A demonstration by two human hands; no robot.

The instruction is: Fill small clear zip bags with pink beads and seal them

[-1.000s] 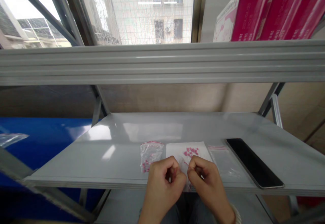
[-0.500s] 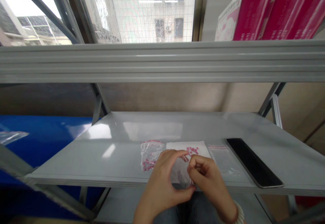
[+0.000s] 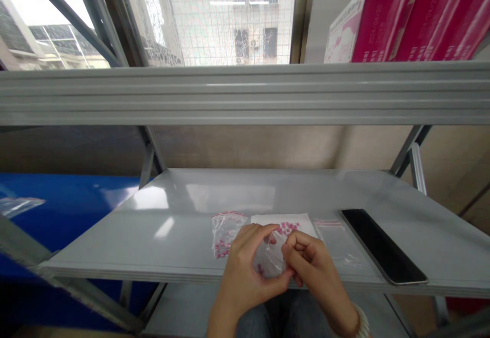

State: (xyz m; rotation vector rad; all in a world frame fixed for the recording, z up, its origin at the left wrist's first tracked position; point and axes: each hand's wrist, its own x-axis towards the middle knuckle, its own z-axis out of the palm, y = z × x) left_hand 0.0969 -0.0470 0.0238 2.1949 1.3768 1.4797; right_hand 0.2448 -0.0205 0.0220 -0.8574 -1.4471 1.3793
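Observation:
A clear zip bag [image 3: 270, 260] with a few pink pieces low inside is held over the shelf's front edge. My left hand [image 3: 245, 264] curves around it, thumb below and fingers above, gripping its sides. My right hand [image 3: 306, 256] is closed, thumb and forefinger pinched at the bag's right edge; the fingertips are partly hidden. Behind the hands lies a white sheet [image 3: 306, 220] with several small pink pieces [image 3: 289, 227] on it. To the left of my left hand sits another zip bag [image 3: 225, 231] holding many pink pieces.
A flat clear zip bag [image 3: 333, 236] lies right of my right hand, beside a black phone or tablet [image 3: 383, 246]. A grey beam [image 3: 245, 95] crosses in front, above the shelf [image 3: 191, 190]. Magenta boxes [image 3: 383, 21] stand upper right. Blue surface [image 3: 76, 195] at left.
The bag between my hands has spread and tilted, and pink pieces now show at its lower left. My left hand has shifted slightly; the right hand stays pinched at the bag's right side.

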